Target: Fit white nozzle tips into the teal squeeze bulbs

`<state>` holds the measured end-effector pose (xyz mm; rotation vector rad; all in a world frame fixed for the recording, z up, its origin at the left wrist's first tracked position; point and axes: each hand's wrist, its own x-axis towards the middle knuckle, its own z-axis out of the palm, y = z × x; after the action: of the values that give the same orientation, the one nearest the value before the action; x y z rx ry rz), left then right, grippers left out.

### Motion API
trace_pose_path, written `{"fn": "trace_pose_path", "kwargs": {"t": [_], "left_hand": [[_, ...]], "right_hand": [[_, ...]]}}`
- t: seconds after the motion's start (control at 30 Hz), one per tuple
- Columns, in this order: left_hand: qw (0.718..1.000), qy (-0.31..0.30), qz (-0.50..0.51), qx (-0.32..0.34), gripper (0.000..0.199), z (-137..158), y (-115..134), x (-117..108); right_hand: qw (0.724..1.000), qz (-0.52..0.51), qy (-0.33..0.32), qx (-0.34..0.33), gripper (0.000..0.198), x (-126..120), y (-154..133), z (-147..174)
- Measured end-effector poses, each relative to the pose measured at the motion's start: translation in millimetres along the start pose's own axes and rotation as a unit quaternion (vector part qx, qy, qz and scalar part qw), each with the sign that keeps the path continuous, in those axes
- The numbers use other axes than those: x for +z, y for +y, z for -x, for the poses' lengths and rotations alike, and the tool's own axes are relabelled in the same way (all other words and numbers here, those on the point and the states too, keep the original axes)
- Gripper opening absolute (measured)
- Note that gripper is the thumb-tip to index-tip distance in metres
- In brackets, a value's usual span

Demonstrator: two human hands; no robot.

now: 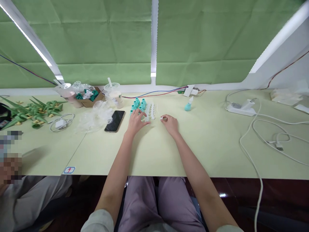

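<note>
My right hand pinches a small white plastic piece above the table, just right of the rows. My left hand has its thumb and fingers spread apart. Its fingertips are at the front of a group of small turquoise bottles, partly covering them; whether they touch is unclear. Beside the bottles lie rows of small white parts, and paler tiny pieces line up at their right. Farther right, one turquoise bottle with a clear pointed top stands upright by itself.
Left of my hands lie a phone and crumpled plastic bags. Drink cups, a cardboard box and green plastic figures are behind. A power strip with white cables sits right. Another person sits at left.
</note>
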<state>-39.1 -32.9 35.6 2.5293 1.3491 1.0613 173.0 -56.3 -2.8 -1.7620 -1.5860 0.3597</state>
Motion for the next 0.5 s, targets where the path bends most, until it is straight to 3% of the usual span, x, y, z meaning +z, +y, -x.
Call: {"fn": "trace_pose_path", "kwargs": {"t": [0.3, 0.4, 0.5], "left_hand": [[0.998, -0.056, 0.038, 0.001, 0.018, -1, -1, 3], [0.985, -0.068, 0.157, -0.037, 0.021, -3, 5, 1], [0.924, -0.081, 0.359, -0.100, 0.030, -4, 10, 3]], "right_hand": [[1.000, -0.005, 0.002, -0.008, 0.011, 1, 0, 0], [1.000, -0.005, 0.004, -0.009, 0.012, 1, 1, -1], [1.000, -0.014, 0.007, -0.006, 0.012, 1, 1, -1]]}}
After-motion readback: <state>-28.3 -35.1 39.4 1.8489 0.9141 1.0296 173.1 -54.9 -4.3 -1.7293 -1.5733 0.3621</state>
